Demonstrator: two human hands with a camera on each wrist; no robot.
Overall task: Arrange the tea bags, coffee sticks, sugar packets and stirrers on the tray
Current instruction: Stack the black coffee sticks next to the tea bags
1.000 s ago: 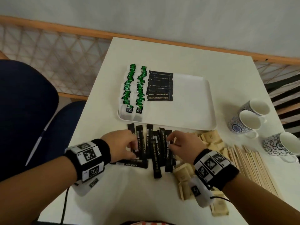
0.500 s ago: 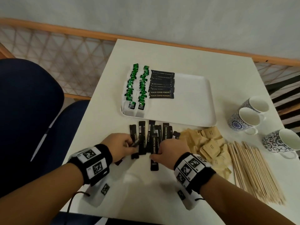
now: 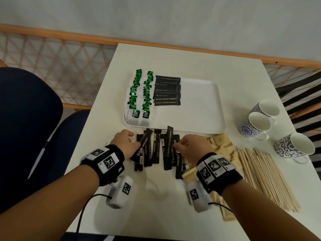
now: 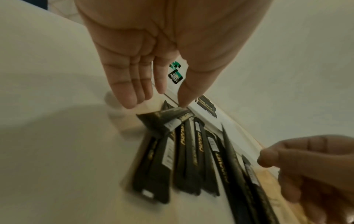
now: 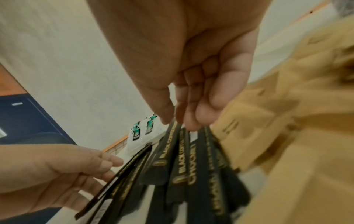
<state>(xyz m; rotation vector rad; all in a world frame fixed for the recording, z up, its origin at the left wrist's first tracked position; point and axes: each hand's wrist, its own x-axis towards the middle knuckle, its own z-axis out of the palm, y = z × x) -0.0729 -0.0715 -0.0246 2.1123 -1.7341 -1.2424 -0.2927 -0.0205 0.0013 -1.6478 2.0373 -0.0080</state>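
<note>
The loose coffee sticks lie fanned at lower centre of the head view, below the tray. They should be squared before lifting. The left hand, fingers straight, touches one end; the right hand pinches another

Left hand reaches down palm-side to camera, fingers straight and close together, thumb tip touching the upturned end of one black coffee stick. Loose black coffee sticks lie side by side on the white table, gold lettering blurred. Beyond: tray edge, green tea bag tag, black sticks on tray; right hand at lower right, fingers curled over the sticks.
</note>
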